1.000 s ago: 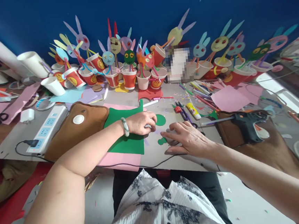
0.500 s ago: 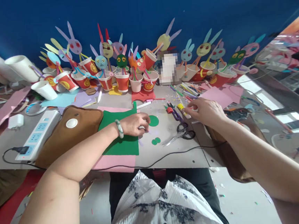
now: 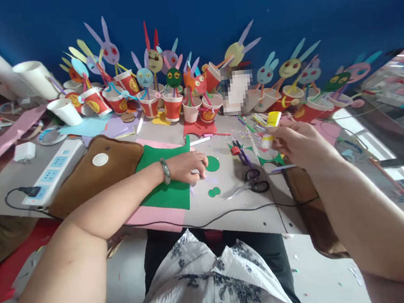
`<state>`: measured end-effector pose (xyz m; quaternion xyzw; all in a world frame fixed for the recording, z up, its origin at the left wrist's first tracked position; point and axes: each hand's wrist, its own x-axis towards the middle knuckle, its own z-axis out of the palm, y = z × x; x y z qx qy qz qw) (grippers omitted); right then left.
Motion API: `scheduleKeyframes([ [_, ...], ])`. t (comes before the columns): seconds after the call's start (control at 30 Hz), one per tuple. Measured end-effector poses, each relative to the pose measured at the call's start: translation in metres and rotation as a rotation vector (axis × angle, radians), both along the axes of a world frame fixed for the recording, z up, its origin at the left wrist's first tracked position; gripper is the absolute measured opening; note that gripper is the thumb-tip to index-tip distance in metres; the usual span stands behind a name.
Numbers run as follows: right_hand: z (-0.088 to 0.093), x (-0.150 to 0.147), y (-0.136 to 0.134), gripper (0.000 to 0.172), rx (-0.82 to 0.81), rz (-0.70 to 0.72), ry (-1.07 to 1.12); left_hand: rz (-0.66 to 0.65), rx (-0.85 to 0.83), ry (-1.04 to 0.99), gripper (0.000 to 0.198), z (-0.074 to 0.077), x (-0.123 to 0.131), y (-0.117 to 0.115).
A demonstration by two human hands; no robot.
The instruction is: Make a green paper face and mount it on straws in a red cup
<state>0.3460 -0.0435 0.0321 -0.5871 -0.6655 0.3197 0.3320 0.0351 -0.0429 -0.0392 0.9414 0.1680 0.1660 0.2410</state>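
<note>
My right hand point(image 3: 298, 144) is closed around a glue stick point(image 3: 269, 127) with a yellow cap, lifted above the table's right side. My left hand point(image 3: 189, 166) rests curled on the table at the edge of a green paper sheet point(image 3: 166, 192), fingertips pinched on a small pale piece I cannot make out. A green paper circle point(image 3: 212, 164) lies just right of those fingers, and two smaller green circles point(image 3: 213, 192) lie nearer me. Black-handled scissors point(image 3: 251, 186) lie on the table below my right hand.
A row of red and white paper cups with paper rabbit figures point(image 3: 168, 93) lines the back of the table. A brown pad point(image 3: 94, 175) and a white power strip point(image 3: 53, 171) sit at the left. Small snips point(image 3: 239, 150), pens and paper scraps lie at the right. A black cable point(image 3: 228, 213) runs along the table's front edge.
My right hand left the scissors on the table, reached right to the glue stick, and has lifted it. My left hand has stayed on the green paper.
</note>
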Motion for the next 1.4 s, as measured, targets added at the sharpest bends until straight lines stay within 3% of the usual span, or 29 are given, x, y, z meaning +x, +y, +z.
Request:
scheduleKeyframes([
  [0.1, -0.001, -0.034, -0.023, 0.039, -0.032, 0.112, 0.194, 0.001, -0.019, -0.014, 0.025, 0.0, 0.0, 0.0],
  [0.23, -0.027, -0.071, -0.047, 0.036, 0.006, 0.201, 0.1, -0.015, -0.051, -0.032, 0.02, 0.001, -0.002, 0.0],
  [0.37, -0.054, -0.081, -0.053, 0.027, 0.106, 0.192, -0.013, -0.013, -0.061, -0.031, 0.013, 0.0, -0.001, 0.002],
  [0.47, -0.062, -0.08, -0.052, 0.02, 0.147, 0.207, -0.05, -0.002, -0.07, -0.056, 0.009, -0.003, 0.001, 0.002],
  [0.83, -0.067, -0.083, -0.054, 0.016, 0.233, 0.272, -0.242, 0.065, -0.05, -0.094, 0.007, -0.01, 0.008, 0.0],
  [1.23, -0.075, -0.083, -0.053, 0.017, 0.305, 0.32, -0.218, 0.091, -0.048, -0.102, 0.009, -0.012, 0.009, 0.001],
  [1.4, -0.074, -0.082, -0.054, 0.016, 0.256, 0.367, -0.219, 0.067, -0.089, -0.08, 0.012, -0.01, 0.006, 0.002],
])
